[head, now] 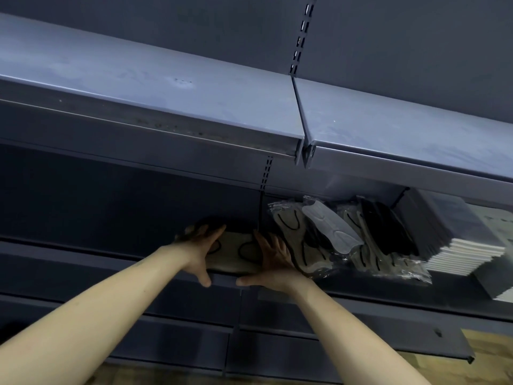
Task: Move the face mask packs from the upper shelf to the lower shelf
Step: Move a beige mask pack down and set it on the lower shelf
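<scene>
Where the frame is nearest, at the bottom: two bare forearms, rising from the lower left and lower right corners toward the centre. Behind them, low in the frame, dark shelf edges (177, 326) in steps, with a strip of wood-patterned floor (488, 357) at the lower right.

At centre, just below the middle: left hand (198, 252) and right hand (273, 259), either side of a beige mask pack (236, 252) with black ear loops. Left fingers (213, 236) laid straight along the pack's left side, thumb pointing down over the shelf's front lip; right fingers (268, 243) spread straight against its right side, thumb stretched left along the lip. Pressing from both sides, then, not curled round it. Pack lying on the lower shelf (83, 255), its front edge at the lip, left of the slotted upright (266, 173).

Right of the right hand, touching or nearly so: a loose pile of packs (333, 240) in clear wrappers, beige, grey and black, overlapping and tilted, on the same shelf level in the next bay. Further right, a stack of dark flat boxes (455, 245) with white edges, leaning against the pile.

Farthest, across the upper half: the upper shelf (138, 87), blue-grey, seen from above and bare where visible, split by a seam right of centre; dark back panel (416, 37) beyond.
</scene>
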`<act>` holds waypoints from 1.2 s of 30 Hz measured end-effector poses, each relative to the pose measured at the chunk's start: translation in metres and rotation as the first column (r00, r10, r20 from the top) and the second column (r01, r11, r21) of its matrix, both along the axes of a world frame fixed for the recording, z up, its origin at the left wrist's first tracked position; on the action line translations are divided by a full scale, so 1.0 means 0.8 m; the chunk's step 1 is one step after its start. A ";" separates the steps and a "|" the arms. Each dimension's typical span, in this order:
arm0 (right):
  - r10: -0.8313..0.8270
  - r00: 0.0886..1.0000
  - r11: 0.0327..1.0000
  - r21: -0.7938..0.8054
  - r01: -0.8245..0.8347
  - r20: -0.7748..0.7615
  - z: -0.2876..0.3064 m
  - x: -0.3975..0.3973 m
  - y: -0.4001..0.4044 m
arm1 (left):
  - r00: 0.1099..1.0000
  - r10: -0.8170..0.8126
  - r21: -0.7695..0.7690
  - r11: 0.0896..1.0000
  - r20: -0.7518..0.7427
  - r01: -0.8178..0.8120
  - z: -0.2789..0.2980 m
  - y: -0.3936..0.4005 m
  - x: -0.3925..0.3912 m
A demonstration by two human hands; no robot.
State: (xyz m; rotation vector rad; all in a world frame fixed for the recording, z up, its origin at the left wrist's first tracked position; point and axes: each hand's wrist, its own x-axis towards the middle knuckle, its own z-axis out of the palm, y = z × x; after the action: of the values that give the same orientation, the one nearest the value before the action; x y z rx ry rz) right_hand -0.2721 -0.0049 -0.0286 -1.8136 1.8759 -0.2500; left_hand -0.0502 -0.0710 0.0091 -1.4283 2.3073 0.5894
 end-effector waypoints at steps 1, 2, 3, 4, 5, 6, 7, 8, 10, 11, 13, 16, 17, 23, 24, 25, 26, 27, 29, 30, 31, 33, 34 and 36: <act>0.016 1.000 1.000 -0.002 -0.016 -0.014 0.000 0.005 0.000 | 1.000 -0.014 -0.011 1.000 0.010 0.014 -0.004 0.005 -0.008; 0.031 0.999 0.999 -0.012 -0.032 -0.027 0.000 0.009 -0.001 | 0.999 -0.031 -0.038 0.999 0.014 0.032 -0.006 0.008 -0.014; 0.038 0.999 0.999 -0.020 -0.038 -0.033 0.002 0.010 -0.002 | 0.999 -0.044 -0.068 0.997 0.012 0.045 -0.009 0.009 -0.018; 0.038 0.999 0.999 -0.026 -0.039 -0.033 0.003 0.007 -0.002 | 0.999 -0.049 -0.086 0.995 0.006 0.049 -0.010 0.008 -0.018; 0.035 0.999 0.999 -0.033 -0.036 -0.028 0.002 0.001 -0.002 | 0.999 -0.045 -0.096 0.994 0.002 0.045 -0.011 0.007 -0.015; 0.029 0.999 0.999 -0.041 -0.029 -0.019 0.001 -0.004 -0.001 | 0.999 -0.039 -0.107 0.994 -0.001 0.038 -0.013 0.006 -0.010; 0.019 1.000 0.999 -0.045 -0.020 -0.012 -0.001 -0.006 0.001 | 0.999 -0.036 -0.116 0.993 0.003 0.036 -0.015 0.006 -0.007; 0.019 1.000 0.999 -0.049 -0.020 -0.019 -0.003 -0.004 0.003 | 0.999 -0.042 -0.120 0.992 0.016 0.043 -0.017 0.008 -0.006; 0.049 0.995 0.995 -0.079 -0.056 -0.090 -0.010 0.006 0.005 | 0.996 -0.072 -0.149 0.986 0.057 0.080 -0.021 0.016 -0.013; 0.062 0.991 0.992 -0.106 -0.075 -0.122 -0.013 0.010 0.006 | 0.993 -0.088 -0.176 0.979 0.072 0.100 -0.022 0.017 -0.016; 0.061 0.989 0.987 -0.138 -0.079 -0.132 -0.013 0.011 0.008 | 0.992 -0.109 -0.214 0.969 0.064 0.121 -0.023 0.015 -0.016; 0.047 0.985 0.977 -0.198 -0.080 -0.168 -0.014 0.007 0.019 | 0.988 -0.144 -0.267 0.951 0.053 0.153 -0.030 0.020 0.000; 0.042 0.977 0.966 -0.242 -0.094 -0.209 -0.017 0.011 0.025 | 0.985 -0.156 -0.293 0.941 0.072 0.170 -0.033 0.026 0.002; -0.051 0.935 0.926 -0.366 -0.087 -0.351 -0.037 0.042 0.048 | 0.962 -0.206 -0.416 0.870 0.179 0.264 -0.044 0.054 0.007; -0.054 0.928 0.933 -0.349 -0.085 -0.368 -0.037 0.046 0.051 | 0.958 -0.222 -0.435 0.856 0.181 0.280 -0.044 0.056 0.011; -0.050 0.921 0.941 -0.326 -0.086 -0.387 -0.035 0.050 0.055 | 0.955 -0.234 -0.444 0.847 0.181 0.292 -0.044 0.057 0.014; -0.047 0.914 0.951 -0.298 -0.083 -0.403 -0.033 0.055 0.058 | 0.952 -0.246 -0.449 0.841 0.181 0.303 -0.043 0.059 0.016; -0.043 0.908 0.961 -0.267 -0.076 -0.416 -0.031 0.059 0.062 | 0.949 -0.257 -0.453 0.835 0.181 0.312 -0.042 0.061 0.018; -0.073 0.885 0.975 -0.219 -0.034 -0.460 -0.026 0.069 0.069 | 0.943 -0.277 -0.451 0.828 0.185 0.332 -0.038 0.065 0.019; -0.105 0.865 0.973 -0.232 -0.015 -0.492 -0.024 0.075 0.072 | 0.941 -0.285 -0.446 0.829 0.185 0.339 -0.037 0.066 0.020; -0.130 0.846 0.966 -0.257 -0.010 -0.518 -0.022 0.081 0.075 | 0.939 -0.291 -0.441 0.830 0.182 0.342 -0.035 0.067 0.022; -0.138 0.836 0.949 -0.311 -0.041 -0.532 -0.020 0.091 0.082 | 0.939 -0.304 -0.442 0.828 0.163 0.345 -0.032 0.068 0.026; -0.134 0.837 0.942 -0.330 -0.059 -0.530 -0.019 0.097 0.087 | 0.939 -0.311 -0.446 0.827 0.146 0.343 -0.031 0.069 0.030; -0.156 0.839 0.934 -0.355 -0.046 -0.521 -0.014 0.109 0.094 | 0.941 -0.319 -0.438 0.834 0.114 0.336 -0.027 0.071 0.038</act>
State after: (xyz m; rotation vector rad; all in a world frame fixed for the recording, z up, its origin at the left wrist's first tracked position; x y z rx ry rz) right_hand -0.1847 0.0702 -0.0395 -2.2512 2.4004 -0.0987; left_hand -0.0195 -0.0145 -0.0125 -1.1493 2.6908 -0.0880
